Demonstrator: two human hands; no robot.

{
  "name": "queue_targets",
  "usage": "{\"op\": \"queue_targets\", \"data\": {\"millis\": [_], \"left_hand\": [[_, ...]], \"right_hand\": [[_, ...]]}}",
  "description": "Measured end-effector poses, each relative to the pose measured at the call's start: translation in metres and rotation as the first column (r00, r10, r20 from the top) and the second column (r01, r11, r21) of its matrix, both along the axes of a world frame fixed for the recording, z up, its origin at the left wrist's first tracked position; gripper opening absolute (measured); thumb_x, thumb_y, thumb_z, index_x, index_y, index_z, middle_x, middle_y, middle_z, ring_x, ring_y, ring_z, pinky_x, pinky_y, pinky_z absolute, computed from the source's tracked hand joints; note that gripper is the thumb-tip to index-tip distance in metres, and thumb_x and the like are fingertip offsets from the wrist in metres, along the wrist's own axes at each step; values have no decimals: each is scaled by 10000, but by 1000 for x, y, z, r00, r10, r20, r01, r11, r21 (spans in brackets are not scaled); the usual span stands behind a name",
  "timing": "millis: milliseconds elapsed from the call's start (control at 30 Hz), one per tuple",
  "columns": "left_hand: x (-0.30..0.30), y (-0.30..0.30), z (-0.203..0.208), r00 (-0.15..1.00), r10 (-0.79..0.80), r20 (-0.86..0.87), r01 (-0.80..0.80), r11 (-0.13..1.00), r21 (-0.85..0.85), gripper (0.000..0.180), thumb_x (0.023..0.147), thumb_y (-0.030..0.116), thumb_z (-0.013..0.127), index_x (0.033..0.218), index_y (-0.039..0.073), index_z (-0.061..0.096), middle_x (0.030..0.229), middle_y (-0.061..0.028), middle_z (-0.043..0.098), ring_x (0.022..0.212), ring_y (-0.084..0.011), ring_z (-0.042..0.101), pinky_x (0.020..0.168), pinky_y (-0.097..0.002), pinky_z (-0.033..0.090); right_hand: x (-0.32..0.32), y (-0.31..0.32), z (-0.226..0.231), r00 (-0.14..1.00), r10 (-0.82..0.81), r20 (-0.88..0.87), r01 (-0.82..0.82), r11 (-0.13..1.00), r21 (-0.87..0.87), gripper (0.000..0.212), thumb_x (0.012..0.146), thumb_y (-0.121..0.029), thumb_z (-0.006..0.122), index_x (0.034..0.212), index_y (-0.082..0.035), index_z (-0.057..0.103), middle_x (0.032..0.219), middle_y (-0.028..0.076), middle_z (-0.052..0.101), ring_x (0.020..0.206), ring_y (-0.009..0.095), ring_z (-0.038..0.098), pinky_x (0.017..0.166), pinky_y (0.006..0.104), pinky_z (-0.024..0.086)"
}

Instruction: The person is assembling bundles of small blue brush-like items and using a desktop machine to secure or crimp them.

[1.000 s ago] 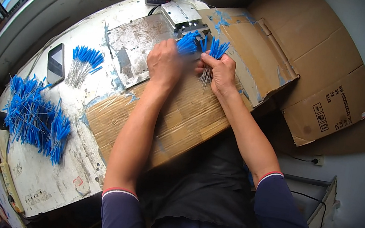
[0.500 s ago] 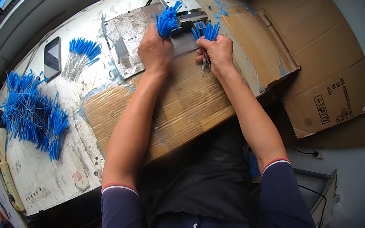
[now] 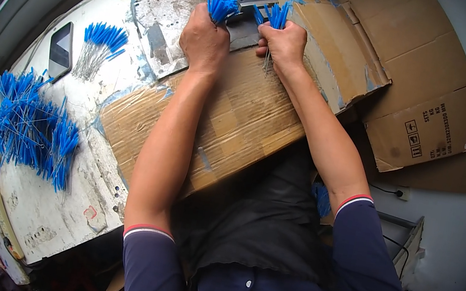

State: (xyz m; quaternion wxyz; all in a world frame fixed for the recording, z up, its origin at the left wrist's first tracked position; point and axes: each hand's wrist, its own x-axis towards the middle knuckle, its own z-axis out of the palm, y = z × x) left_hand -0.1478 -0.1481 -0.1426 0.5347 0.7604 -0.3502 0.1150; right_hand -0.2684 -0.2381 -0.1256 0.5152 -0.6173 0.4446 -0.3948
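My left hand [image 3: 203, 43] is closed round a thick bunch of blue-tipped wires [image 3: 224, 1], the blue ends pointing up and away. To its right, my right hand [image 3: 287, 45] pinches a smaller bunch of blue-tipped wires [image 3: 276, 16]; their thin metal stems hang below the fingers. Both hands are over the far part of the work surface, close to a metal block fixture [image 3: 256, 1]. Beneath my left hand lies a worn metal plate [image 3: 161, 43]. A flattened cardboard sheet [image 3: 237, 116] lies under my forearms.
On the white table [image 3: 79, 212], a large tangled pile of blue-tipped wires [image 3: 29, 122] lies at the left. Nearby are a small fanned bundle [image 3: 104, 37] and a phone [image 3: 61, 49]. An open cardboard box [image 3: 432, 122] stands at the right.
The whole view has shifted, so the table and hands sit higher in the picture. Both hands keep their bunches, with little movement relative to the metal plate.
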Motion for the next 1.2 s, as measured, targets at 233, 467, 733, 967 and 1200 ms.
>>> {"op": "queue_targets", "data": {"millis": [233, 467, 733, 967, 1200], "left_hand": [[3, -3, -3, 989, 60, 133, -39, 988, -150, 136, 814, 51, 635, 941, 67, 589, 883, -154, 629, 885, -380, 622, 781, -484, 491], [0, 1, -3, 984, -55, 172, 42, 996, 78, 127, 812, 55, 622, 939, 72, 627, 852, -170, 683, 850, -387, 648, 748, -514, 497], [-5, 2, 2, 969, -96, 228, 52, 980, 193, 184, 794, 59, 627, 973, 89, 657, 843, -149, 677, 837, -362, 650, 749, -496, 508], [-9, 3, 0, 941, -141, 308, 53, 959, 278, 201, 763, 42, 634, 962, 72, 643, 883, -138, 677, 870, -340, 644, 778, -466, 508], [-8, 0, -5, 916, -121, 382, 11, 961, 277, 91, 785, 45, 600, 874, 67, 597, 848, -128, 653, 831, -328, 629, 741, -451, 494]], "right_hand": [[6, 4, 8, 1000, -24, 1, 24, 998, 63, 112, 794, -17, 735, 839, 1, 634, 714, 75, 638, 539, 146, 619, 448, 309, 570], [-2, 6, 8, 948, -30, 316, -42, 975, 218, 153, 780, 16, 719, 869, 1, 596, 713, 76, 610, 536, 161, 604, 440, 347, 595], [-25, 13, 9, 937, 1, 349, -91, 966, 241, 151, 793, 11, 721, 885, 3, 601, 707, 73, 619, 529, 159, 609, 451, 348, 596], [-29, 16, 10, 966, 80, 246, -137, 965, 224, 118, 780, -1, 722, 849, 7, 626, 705, 74, 627, 525, 152, 604, 451, 319, 579], [-20, 9, 2, 984, 47, 173, -73, 986, 149, 124, 796, -2, 724, 857, 12, 617, 728, 79, 639, 542, 146, 617, 434, 310, 558]]}}
